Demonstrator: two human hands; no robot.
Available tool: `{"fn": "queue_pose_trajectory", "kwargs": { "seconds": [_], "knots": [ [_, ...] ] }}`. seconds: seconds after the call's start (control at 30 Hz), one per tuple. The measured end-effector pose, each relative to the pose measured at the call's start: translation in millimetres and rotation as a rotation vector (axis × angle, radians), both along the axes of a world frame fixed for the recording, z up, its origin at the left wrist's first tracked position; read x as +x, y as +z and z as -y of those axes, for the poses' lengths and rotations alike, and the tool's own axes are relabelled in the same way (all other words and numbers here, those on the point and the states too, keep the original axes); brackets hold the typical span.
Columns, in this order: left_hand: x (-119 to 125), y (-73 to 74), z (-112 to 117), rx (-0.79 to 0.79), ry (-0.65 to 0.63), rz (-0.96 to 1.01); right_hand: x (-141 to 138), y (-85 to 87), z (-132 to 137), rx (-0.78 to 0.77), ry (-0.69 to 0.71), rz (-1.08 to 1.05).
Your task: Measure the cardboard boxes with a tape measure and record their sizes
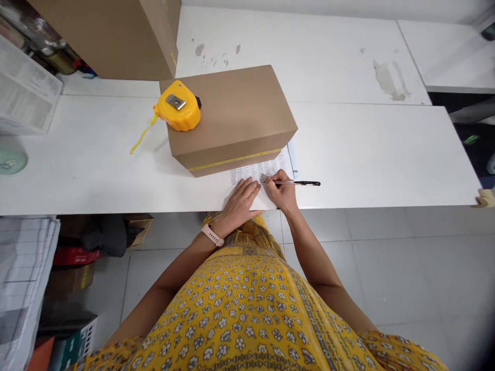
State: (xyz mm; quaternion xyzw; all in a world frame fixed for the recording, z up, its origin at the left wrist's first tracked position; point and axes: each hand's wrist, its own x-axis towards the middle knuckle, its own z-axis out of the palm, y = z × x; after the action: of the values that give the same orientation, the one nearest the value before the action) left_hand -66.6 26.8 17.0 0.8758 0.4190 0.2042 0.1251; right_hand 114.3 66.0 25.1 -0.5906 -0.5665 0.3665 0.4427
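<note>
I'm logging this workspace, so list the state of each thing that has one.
Right hand: closed around the pen
Left hand: open, resting on the paper
Pen: tip at the paper
Paper: bearing rows of writing, partly hidden
Box: closed on visible sides, yellow tape along front
Tape measure: on the box, cord loose
Wristband: around the left wrist
Tabletop: patchily marked

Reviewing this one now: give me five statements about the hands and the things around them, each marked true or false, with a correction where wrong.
1. The right hand holds a pen. True.
2. A yellow tape measure sits on the cardboard box. True.
3. The left hand grips the tape measure. False: the left hand lies spread on the paper.
4. The wristband is on the right wrist. False: the wristband is on the left wrist.
5. The paper is blank. False: the paper carries rows of print or writing, too small to read.
</note>
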Motion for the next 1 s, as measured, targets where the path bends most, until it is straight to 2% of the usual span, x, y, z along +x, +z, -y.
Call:
{"fn": "queue_pose_trajectory", "kwargs": {
  "seconds": [1.0],
  "knots": [
    [0.3, 0.8, -0.2, -0.023, 0.003, -0.004, -0.3, 1.9, -1.3, 0.008, -0.017, -0.015]
  ]
}}
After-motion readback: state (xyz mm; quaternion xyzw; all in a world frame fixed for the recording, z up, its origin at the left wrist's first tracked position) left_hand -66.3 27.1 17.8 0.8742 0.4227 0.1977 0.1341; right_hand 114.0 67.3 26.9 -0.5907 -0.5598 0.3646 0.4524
